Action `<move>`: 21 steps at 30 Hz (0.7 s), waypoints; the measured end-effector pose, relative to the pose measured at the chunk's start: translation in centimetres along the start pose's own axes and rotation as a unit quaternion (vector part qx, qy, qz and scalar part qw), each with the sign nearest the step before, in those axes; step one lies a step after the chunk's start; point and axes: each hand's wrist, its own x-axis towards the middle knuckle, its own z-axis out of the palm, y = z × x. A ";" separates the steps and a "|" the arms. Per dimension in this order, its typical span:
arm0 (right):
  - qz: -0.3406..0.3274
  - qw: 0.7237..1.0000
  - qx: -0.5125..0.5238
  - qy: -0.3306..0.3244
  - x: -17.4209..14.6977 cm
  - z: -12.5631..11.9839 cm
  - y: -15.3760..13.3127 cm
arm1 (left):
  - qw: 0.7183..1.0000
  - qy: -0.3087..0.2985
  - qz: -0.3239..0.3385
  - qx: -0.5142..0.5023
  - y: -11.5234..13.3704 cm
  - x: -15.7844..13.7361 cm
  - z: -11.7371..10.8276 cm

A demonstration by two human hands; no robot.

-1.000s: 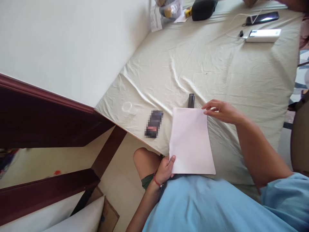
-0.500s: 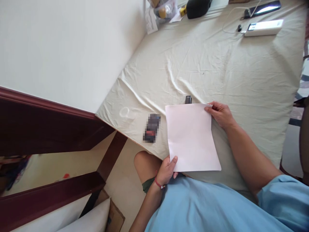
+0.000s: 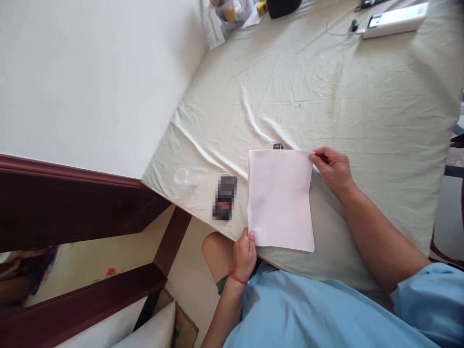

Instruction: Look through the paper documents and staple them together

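A pale pink sheet of paper (image 3: pixel 280 198) lies on the cloth-covered table (image 3: pixel 362 121) near its front edge. My left hand (image 3: pixel 243 253) pinches the sheet's near left corner. My right hand (image 3: pixel 331 166) grips its far right corner. A small dark object (image 3: pixel 278 146) peeks out just beyond the sheet's far edge, mostly hidden by it. A blurred dark card-like item (image 3: pixel 224 197) lies just left of the sheet.
A clear tape ring (image 3: pixel 182 176) sits near the table's left corner. At the far end lie a white power bank (image 3: pixel 395 13) with a cable, a black pouch (image 3: pixel 282 7) and a plastic bag of items (image 3: pixel 232 10). A white wall and dark wooden trim are at left.
My right hand went from hovering over the far corner to gripping it. The sheet shifted slightly left and further over the small dark object. My left hand kept its corner.
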 end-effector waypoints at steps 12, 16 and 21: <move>-0.001 0.998 -0.050 0.027 -0.4 0.0 -0.3 | 0.992 0.104 -0.010 0.069 -1.0 0.0 1.9; -0.023 0.997 -0.073 0.031 -0.5 -0.2 -0.5 | 0.992 0.101 -0.017 0.073 -0.9 0.1 1.8; -0.063 0.992 -0.098 0.050 -0.7 -0.3 -1.5 | 0.990 0.110 -0.013 0.086 -1.1 -0.1 2.2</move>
